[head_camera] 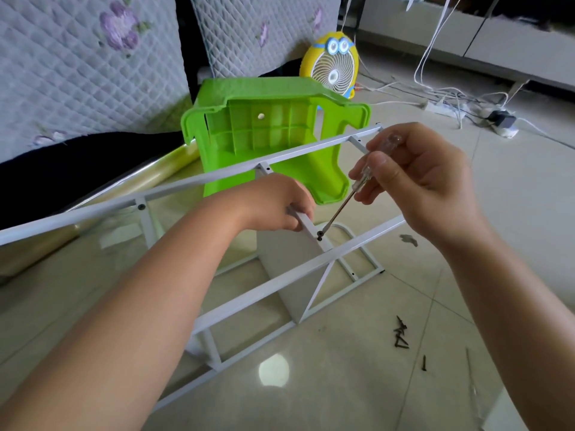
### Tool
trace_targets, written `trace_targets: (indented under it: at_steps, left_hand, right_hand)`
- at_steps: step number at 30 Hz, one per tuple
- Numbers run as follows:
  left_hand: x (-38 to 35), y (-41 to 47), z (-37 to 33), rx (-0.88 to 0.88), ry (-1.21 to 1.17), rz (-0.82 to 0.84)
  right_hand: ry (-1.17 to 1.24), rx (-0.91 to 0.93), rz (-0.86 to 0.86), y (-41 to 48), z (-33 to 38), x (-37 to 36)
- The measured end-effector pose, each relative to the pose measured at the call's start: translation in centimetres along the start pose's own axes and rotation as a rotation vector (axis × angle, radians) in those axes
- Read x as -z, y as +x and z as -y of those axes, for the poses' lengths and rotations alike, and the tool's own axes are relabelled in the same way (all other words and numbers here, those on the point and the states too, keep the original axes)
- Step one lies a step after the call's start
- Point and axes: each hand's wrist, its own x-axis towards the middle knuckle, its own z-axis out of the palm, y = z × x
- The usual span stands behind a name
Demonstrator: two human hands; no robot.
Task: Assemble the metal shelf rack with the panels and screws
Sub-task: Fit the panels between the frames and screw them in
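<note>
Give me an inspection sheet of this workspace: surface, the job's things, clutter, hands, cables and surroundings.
Surface: glossy tiled floor.
Job's things: white rack frame on its side, panel inside; screwdriver tip on a black screw; spare screws loose on floor.
Clutter: green stool tipped over; shiny roll.
Hands: left hand grips a crossbar; right hand holds the screwdriver.
Cables: white cables, power strip, far right.
Surroundings: quilted floral covers, yellow fan.

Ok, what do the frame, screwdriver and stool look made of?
The frame looks like metal tube painted white: thin square rails with screw holes. The screwdriver has a clear, see-through plastic handle and a bare, steel-looking shaft. The stool is glossy green moulded plastic, ribbed underneath.
</note>
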Motion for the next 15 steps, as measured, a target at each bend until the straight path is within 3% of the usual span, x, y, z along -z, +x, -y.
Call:
trace_targets:
  at_steps: [4, 15]
  left_hand:
    - [0.2, 0.0, 0.6, 0.045, -0.070, -0.089]
    - [-0.3, 0.2, 1.0, 0.014, 0.010, -0.082]
  right_hand:
    - [-0.031, -0.001, 0.025, 0.1, -0.1, -0.3]
    - [-0.377, -0.007, 0.131, 0.9, 1.8, 0.1]
